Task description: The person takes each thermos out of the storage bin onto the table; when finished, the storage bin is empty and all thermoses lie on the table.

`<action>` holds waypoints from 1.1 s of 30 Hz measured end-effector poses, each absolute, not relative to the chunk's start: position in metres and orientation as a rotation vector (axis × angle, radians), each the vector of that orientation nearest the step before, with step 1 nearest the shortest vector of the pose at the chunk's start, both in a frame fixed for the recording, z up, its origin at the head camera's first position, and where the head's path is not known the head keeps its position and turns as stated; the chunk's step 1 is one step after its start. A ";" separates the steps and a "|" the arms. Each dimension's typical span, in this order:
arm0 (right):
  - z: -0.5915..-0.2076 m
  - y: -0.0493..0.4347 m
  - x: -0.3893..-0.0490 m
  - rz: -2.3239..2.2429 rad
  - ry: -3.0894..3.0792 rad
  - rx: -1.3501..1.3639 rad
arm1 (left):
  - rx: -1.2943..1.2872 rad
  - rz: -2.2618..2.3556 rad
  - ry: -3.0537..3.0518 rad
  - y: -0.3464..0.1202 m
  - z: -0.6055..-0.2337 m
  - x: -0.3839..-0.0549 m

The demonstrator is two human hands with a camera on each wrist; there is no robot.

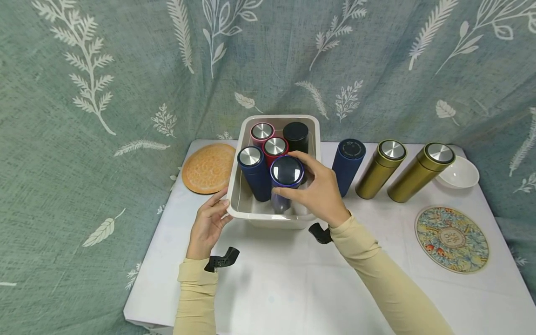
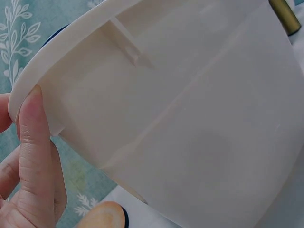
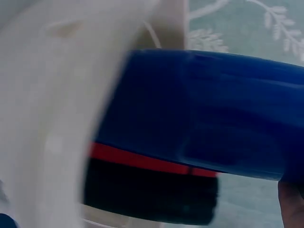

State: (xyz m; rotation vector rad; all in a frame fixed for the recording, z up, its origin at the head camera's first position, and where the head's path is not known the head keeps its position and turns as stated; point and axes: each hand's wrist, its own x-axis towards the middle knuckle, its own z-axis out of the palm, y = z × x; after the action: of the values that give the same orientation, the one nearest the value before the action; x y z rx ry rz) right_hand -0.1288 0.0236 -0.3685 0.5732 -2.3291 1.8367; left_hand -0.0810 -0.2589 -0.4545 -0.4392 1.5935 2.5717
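Note:
My right hand [image 1: 320, 188] grips a blue bottle [image 1: 281, 204] with a glossy dark top, thumb and fingers around its upper end. The bottle is upright inside a whitish plastic bin [image 1: 314, 122], near its front wall; its blue side [image 3: 213, 111] fills much of the right wrist view. My left hand [image 1: 209, 224] pinches the bin's rim at the front left corner, one digit [image 2: 33, 118] lying along its outside. Also in the bin stand a navy flask [image 1: 256, 179] with a steel lid, a red flask [image 1: 275, 147], a pink-rimmed flask [image 1: 262, 132] and a black one [image 1: 296, 134].
Right of the bin stand a navy flask [image 1: 347, 167] and two gold flasks [image 1: 377, 174]. A white bowl [image 1: 458, 174] is behind the farther gold one. A patterned round mat [image 1: 452, 239] lies at the right, an orange-brown round board [image 1: 208, 168] at the left. Patterned cloth [image 1: 268, 70] hangs behind.

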 end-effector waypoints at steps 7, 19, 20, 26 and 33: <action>-0.345 0.031 -0.120 1.801 -2.273 0.598 | -0.407 2.585 1.575 -0.260 -0.455 -0.081; -0.312 0.048 -0.109 1.828 -2.059 0.661 | -0.401 2.558 1.612 -0.260 -0.456 -0.082; -0.310 0.050 -0.108 1.831 -2.045 0.653 | -0.401 2.558 1.610 -0.260 -0.456 -0.082; -0.298 0.064 -0.104 1.853 -1.971 0.597 | -0.401 2.563 1.596 -0.259 -0.455 -0.083; -0.293 0.081 -0.102 1.909 -1.852 0.570 | -0.406 2.585 1.565 -0.261 -0.456 -0.081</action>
State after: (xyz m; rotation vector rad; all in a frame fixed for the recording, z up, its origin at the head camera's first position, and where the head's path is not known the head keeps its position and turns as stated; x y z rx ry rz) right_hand -0.1019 0.0806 -0.2928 0.5700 -1.8517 1.9088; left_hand -0.0814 -0.2607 -0.4561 -0.4058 1.5650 2.5847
